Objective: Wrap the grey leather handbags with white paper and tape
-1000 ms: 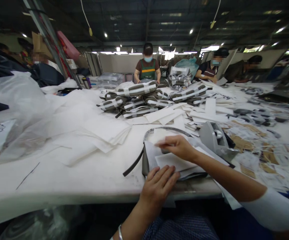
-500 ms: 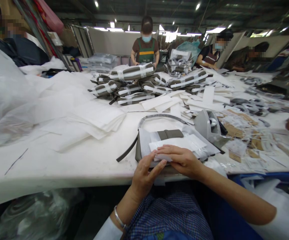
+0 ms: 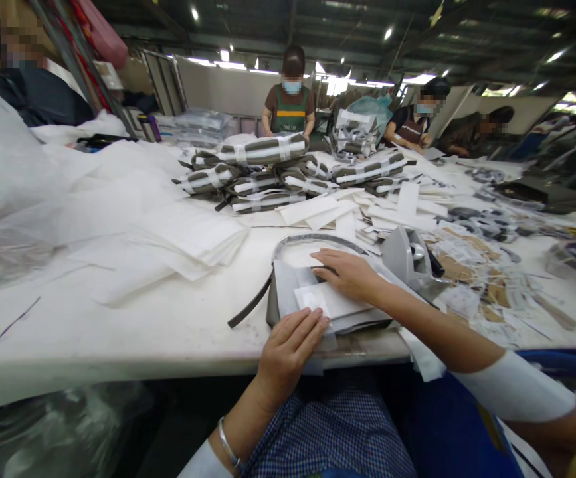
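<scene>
A dark grey-green handbag (image 3: 274, 312) lies flat near the table's front edge, partly covered by white wrapping sheets (image 3: 284, 285). Its wrapped handle (image 3: 312, 238) curves out at the back, and a loose dark strap (image 3: 252, 307) trails to the left. My left hand (image 3: 288, 348) lies with outstretched fingers on the front edge of a white padding piece (image 3: 335, 299). On the bag's upper part, my right hand (image 3: 350, 273) rests flat with fingers extended, covering much of the flap tab. Just right of the bag stands a grey tape dispenser (image 3: 404, 255).
Wrapped bags (image 3: 262, 179) are piled at the back middle, with white strips (image 3: 322, 209) before them. White sheets (image 3: 183, 242) spread over the left side. Paper tags (image 3: 487, 265) and tape rolls (image 3: 487, 216) lie on the right. Co-workers (image 3: 290, 106) stand across the table.
My right hand has moved from the bag's front edge up and back onto its upper part. My left hand has flattened onto the front edge of the padding.
</scene>
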A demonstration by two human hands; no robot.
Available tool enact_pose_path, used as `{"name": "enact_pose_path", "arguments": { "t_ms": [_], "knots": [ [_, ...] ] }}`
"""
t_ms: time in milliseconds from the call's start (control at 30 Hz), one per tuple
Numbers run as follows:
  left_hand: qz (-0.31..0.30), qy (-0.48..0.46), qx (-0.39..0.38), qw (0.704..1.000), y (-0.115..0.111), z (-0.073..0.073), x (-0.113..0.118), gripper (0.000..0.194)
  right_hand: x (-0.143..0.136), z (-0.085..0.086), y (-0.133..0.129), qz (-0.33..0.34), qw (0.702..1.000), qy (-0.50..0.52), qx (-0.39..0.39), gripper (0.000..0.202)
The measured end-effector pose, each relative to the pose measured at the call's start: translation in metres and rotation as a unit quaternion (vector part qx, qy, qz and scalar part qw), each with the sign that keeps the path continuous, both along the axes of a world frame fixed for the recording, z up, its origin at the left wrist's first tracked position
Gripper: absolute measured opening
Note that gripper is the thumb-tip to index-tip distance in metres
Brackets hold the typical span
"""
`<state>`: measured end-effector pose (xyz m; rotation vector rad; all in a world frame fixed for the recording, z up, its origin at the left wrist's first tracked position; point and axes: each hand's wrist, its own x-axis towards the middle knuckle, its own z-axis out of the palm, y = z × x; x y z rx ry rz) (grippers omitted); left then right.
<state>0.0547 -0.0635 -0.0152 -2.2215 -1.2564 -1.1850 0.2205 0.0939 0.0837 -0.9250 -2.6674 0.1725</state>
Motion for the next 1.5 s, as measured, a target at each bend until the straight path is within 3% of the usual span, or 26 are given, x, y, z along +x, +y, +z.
{"name": "enact_pose_path", "arguments": {
  "t_ms": [100,267,467,567,700,800,900,1067,1167,1367,1500],
  "knots": [
    [-0.001,-0.009,0.002,1.000,0.001,-0.002,0.001,0.044,-0.024,-0.008,0.021,0.024,0.989,-0.141,-0.047,0.033],
    [0.000,-0.007,0.002,1.000,0.003,-0.005,0.001,0.045,-0.047,-0.013,0.019,0.058,0.982,-0.171,-0.055,0.033],
    [0.004,0.003,0.000,1.000,0.000,-0.004,0.002,0.046,-0.023,-0.022,-0.007,0.099,0.993,-0.064,-0.023,0.034],
    [0.000,0.009,0.011,1.000,0.000,-0.002,0.002,0.045,0.005,-0.025,-0.035,0.125,0.992,-0.008,0.006,0.034],
    [-0.004,0.013,0.006,1.000,0.000,-0.001,0.000,0.047,0.041,-0.028,-0.078,0.087,0.995,0.045,0.025,0.035],
    [-0.008,0.008,-0.004,1.000,0.000,0.001,-0.001,0.048,0.058,-0.033,-0.100,0.101,0.991,0.077,0.043,0.049],
    [-0.009,0.003,-0.008,1.000,0.001,0.002,-0.001,0.047,0.060,-0.043,-0.110,0.096,0.986,0.114,0.080,0.059],
    [-0.011,0.006,-0.007,1.000,0.004,0.006,0.000,0.053,0.044,-0.053,-0.113,0.113,0.959,0.207,0.158,0.029],
    [-0.021,0.001,-0.040,0.999,0.002,0.014,-0.002,0.055,0.041,-0.055,-0.114,0.128,0.954,0.220,0.159,0.026],
    [-0.099,-0.015,-0.206,0.973,-0.011,0.050,-0.013,0.053,0.042,-0.061,-0.114,0.147,0.948,0.193,0.205,0.023],
    [-0.077,-0.001,-0.175,0.982,-0.007,0.050,-0.014,0.039,0.038,-0.061,-0.115,0.135,0.945,0.195,0.226,0.022]
  ]
}}
